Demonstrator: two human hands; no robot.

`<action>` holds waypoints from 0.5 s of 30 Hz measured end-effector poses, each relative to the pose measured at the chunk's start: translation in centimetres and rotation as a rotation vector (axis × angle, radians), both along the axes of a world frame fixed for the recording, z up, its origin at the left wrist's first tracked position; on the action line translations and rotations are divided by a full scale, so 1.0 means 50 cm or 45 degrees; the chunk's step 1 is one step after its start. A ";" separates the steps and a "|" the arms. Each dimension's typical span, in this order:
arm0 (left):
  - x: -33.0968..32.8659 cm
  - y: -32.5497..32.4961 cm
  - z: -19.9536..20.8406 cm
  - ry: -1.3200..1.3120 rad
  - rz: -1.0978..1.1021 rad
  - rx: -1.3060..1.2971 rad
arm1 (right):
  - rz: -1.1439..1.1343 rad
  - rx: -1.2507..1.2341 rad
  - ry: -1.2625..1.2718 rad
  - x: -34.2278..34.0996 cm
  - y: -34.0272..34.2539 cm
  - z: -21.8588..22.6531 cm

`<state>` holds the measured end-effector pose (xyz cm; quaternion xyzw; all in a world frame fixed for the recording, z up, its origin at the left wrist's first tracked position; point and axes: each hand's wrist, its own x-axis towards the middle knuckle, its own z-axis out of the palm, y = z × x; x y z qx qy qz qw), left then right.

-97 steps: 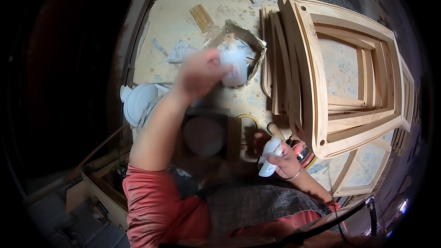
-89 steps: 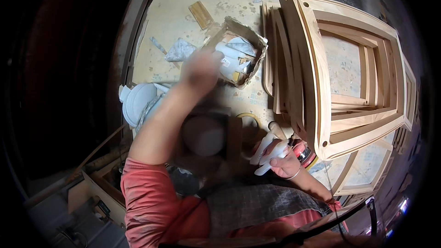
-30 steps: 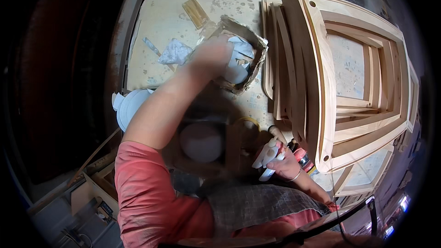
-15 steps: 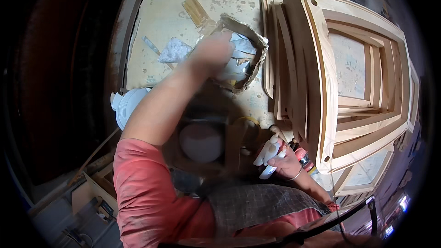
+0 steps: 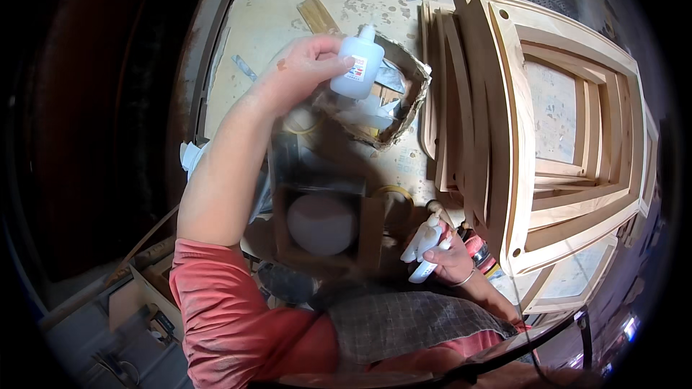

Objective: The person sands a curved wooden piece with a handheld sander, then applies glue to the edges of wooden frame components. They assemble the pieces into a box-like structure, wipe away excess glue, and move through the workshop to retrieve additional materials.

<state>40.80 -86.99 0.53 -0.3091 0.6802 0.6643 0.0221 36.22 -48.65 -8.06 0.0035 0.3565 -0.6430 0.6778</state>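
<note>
Above a torn cardboard box (image 5: 427, 75), my left hand (image 5: 311, 65) is closed on a white plastic squeeze bottle (image 5: 356, 72) with a nozzle on top and a printed label. The bottle is nearly upright, gripped by its side between thumb and fingers. Inside the box lie crumpled and cut pieces, some white, some silvery. Lower right, near my body, my right hand (image 5: 453, 265) is wrapped round several smaller white bottles (image 5: 424, 243) with narrow tips. Its fingers are partly hidden behind them.
Pale wooden frames (image 5: 513, 144) are stacked along the table's right side. A wooden strip (image 5: 317, 16) lies beyond the box. Closer in stand white round discs (image 5: 321, 225) in an open box, a yellow ring (image 5: 398, 191) and a red object (image 5: 477, 246) beside my right hand.
My left hand has come up out of the cardboard box, moving slightly left, and now shows the white squeeze bottle. My right hand keeps holding the small bottles in about the same place.
</note>
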 end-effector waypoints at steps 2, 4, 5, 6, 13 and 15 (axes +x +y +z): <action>0.005 -0.004 -0.001 0.043 0.025 -0.002 | -0.028 -0.004 -0.033 0.003 -0.005 0.010; 0.007 0.000 -0.005 0.117 0.089 -0.040 | -0.040 -0.024 -0.035 0.004 -0.007 0.013; 0.006 0.005 -0.009 0.163 0.134 -0.086 | -0.027 -0.020 -0.039 0.003 -0.008 0.015; 0.006 0.010 -0.010 0.210 0.179 -0.132 | -0.015 -0.016 -0.042 0.002 -0.008 0.017; 0.023 0.106 0.031 0.140 -0.383 -0.867 | -0.053 0.022 -0.077 0.001 0.003 0.011; 0.053 0.187 0.023 0.242 -0.482 -0.643 | -0.133 -0.046 -0.054 0.001 -0.014 0.040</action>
